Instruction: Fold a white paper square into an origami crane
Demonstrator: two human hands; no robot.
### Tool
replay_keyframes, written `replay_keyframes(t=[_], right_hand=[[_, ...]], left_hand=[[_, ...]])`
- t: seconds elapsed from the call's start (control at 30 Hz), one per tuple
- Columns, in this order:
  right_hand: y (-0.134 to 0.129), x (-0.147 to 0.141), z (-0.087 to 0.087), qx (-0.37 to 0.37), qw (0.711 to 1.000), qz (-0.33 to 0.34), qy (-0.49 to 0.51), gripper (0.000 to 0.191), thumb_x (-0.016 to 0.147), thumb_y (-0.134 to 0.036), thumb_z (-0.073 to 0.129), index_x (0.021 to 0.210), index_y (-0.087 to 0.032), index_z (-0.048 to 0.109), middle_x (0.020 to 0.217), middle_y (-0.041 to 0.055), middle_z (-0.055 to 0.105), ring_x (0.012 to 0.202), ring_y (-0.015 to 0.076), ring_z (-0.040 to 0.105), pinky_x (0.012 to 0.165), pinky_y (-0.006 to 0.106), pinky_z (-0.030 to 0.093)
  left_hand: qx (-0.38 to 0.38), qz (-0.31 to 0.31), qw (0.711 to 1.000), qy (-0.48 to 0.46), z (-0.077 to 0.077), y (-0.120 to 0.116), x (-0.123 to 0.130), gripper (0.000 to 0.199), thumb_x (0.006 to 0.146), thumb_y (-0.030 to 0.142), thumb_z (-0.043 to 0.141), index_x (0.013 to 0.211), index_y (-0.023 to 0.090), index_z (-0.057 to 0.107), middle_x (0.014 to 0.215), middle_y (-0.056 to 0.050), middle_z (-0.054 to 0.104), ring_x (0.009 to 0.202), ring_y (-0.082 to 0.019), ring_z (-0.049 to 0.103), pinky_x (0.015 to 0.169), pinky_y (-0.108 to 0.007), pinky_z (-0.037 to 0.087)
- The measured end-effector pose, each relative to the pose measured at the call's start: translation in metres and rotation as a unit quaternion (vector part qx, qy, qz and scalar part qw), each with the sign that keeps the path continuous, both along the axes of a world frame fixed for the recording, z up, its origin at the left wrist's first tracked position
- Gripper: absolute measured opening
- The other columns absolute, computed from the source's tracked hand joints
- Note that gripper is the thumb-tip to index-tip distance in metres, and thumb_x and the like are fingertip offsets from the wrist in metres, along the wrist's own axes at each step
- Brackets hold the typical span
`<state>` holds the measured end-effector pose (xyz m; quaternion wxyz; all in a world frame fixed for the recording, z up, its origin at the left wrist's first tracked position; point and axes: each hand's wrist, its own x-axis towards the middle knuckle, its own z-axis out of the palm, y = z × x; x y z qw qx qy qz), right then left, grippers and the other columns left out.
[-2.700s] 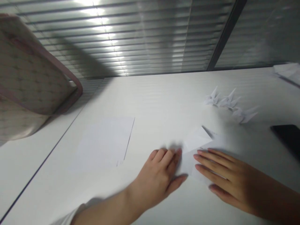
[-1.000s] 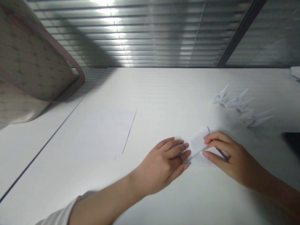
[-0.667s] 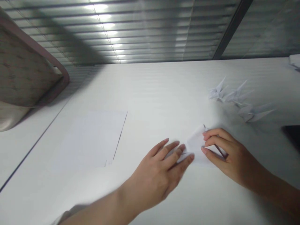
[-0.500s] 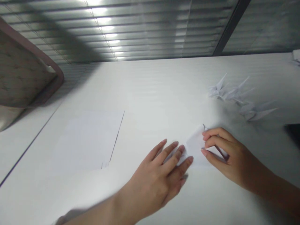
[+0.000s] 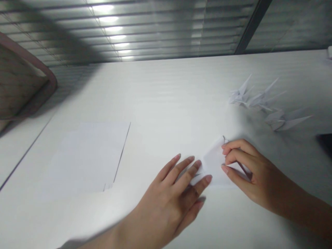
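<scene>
Paper (image 5: 214,169) lies between left hand (image 5: 168,202) and right hand (image 5: 256,169), touching both.

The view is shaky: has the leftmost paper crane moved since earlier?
No: that crane still stands in line with the foot of the dark post.

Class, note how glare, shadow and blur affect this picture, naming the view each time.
Head view: bright glare streaks the upper-left blinds; head view: the table dims toward the right; head view: the paper cranes look soft; head view: the lower edge of the folded paper nearly melts into the table.
</scene>
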<state>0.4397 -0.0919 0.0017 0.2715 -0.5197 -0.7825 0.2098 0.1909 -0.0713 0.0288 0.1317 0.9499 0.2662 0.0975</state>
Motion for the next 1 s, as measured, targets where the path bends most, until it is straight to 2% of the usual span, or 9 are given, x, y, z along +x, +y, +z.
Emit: replay_keyframes(t=[0.2,0.3,0.4,0.47,0.57,0.67,0.77,0.87,1.0], right_hand=[[0.000,0.001,0.000,0.008,1.000,-0.004,0.000,0.012,0.087,-0.010,0.055,0.087,-0.022,0.051,0.104,0.0062,0.052,0.103,0.0167,0.055,0.090,0.029,0.044],[0.000,0.002,0.000,0.040,0.999,-0.007,-0.014,0.012,0.087,-0.011,0.057,0.096,-0.019,0.055,0.104,0.0076,0.056,0.104,0.0185,0.056,0.092,0.031,0.045],[-0.002,0.002,0.002,0.104,0.989,0.065,-0.088,0.030,0.091,-0.010,0.053,0.121,-0.016,0.056,0.118,0.0085,0.061,0.116,0.0201,0.053,0.101,0.033,0.042],[-0.004,-0.001,0.005,0.136,0.974,0.127,-0.132,0.034,0.093,-0.008,0.049,0.126,-0.015,0.057,0.124,0.0068,0.063,0.121,0.0208,0.051,0.105,0.035,0.040],[-0.005,-0.006,0.011,0.141,0.968,0.151,-0.141,0.030,0.095,-0.011,0.046,0.121,-0.011,0.061,0.121,0.0069,0.067,0.118,0.0221,0.054,0.099,0.036,0.046],[-0.003,-0.008,0.015,0.140,0.968,0.153,-0.143,0.029,0.096,-0.014,0.045,0.118,-0.011,0.064,0.121,0.0076,0.068,0.116,0.0228,0.057,0.096,0.039,0.049],[-0.003,-0.007,0.016,0.148,0.966,0.153,-0.150,0.030,0.097,-0.015,0.042,0.115,-0.012,0.066,0.120,0.0082,0.069,0.113,0.0224,0.060,0.094,0.039,0.052],[-0.007,-0.008,0.016,0.164,0.958,0.158,-0.171,0.033,0.098,-0.014,0.039,0.114,-0.012,0.067,0.120,0.0074,0.069,0.111,0.0207,0.062,0.091,0.035,0.054],[-0.017,-0.015,0.016,0.164,0.959,0.131,-0.191,0.035,0.096,-0.010,0.038,0.120,-0.009,0.064,0.128,0.0078,0.064,0.115,0.0211,0.061,0.092,0.034,0.055]], left_hand=[[-0.006,0.005,1.000,-0.004,0.000,-0.002,0.001,0.036,0.098,0.030,0.047,0.133,0.023,0.056,0.139,-0.006,0.055,0.134,-0.026,0.043,0.114,-0.048,0.034],[-0.009,0.004,1.000,-0.005,0.000,-0.003,0.001,0.036,0.098,0.030,0.047,0.133,0.023,0.056,0.139,-0.006,0.054,0.134,-0.026,0.043,0.114,-0.048,0.034],[-0.006,0.012,1.000,-0.004,0.000,-0.002,0.001,0.036,0.098,0.030,0.047,0.131,0.023,0.057,0.137,-0.006,0.056,0.134,-0.026,0.044,0.114,-0.048,0.034],[0.000,0.012,1.000,-0.001,-0.001,-0.003,0.001,0.036,0.098,0.030,0.046,0.131,0.022,0.057,0.137,-0.006,0.056,0.133,-0.026,0.045,0.114,-0.049,0.034],[0.047,0.012,0.999,-0.004,-0.005,-0.011,0.004,0.036,0.097,0.027,0.048,0.131,0.018,0.057,0.139,-0.007,0.055,0.135,-0.025,0.042,0.116,-0.048,0.029],[0.120,0.017,0.992,-0.018,-0.012,-0.030,0.010,0.031,0.095,0.023,0.054,0.123,0.013,0.062,0.137,-0.006,0.057,0.132,-0.022,0.045,0.120,-0.041,0.022],[0.117,0.024,0.993,-0.004,-0.016,-0.049,0.016,0.040,0.096,0.035,0.049,0.123,0.008,0.061,0.136,-0.008,0.058,0.129,-0.021,0.049,0.116,-0.031,0.028],[0.133,0.025,0.990,0.037,-0.014,-0.058,0.015,0.047,0.099,0.041,0.042,0.132,0.009,0.054,0.138,-0.008,0.056,0.130,-0.024,0.047,0.113,-0.035,0.032],[0.148,0.017,0.983,0.103,-0.009,-0.055,0.008,0.052,0.101,0.046,0.030,0.139,0.014,0.047,0.145,-0.006,0.049,0.130,-0.029,0.047,0.106,-0.041,0.036]])
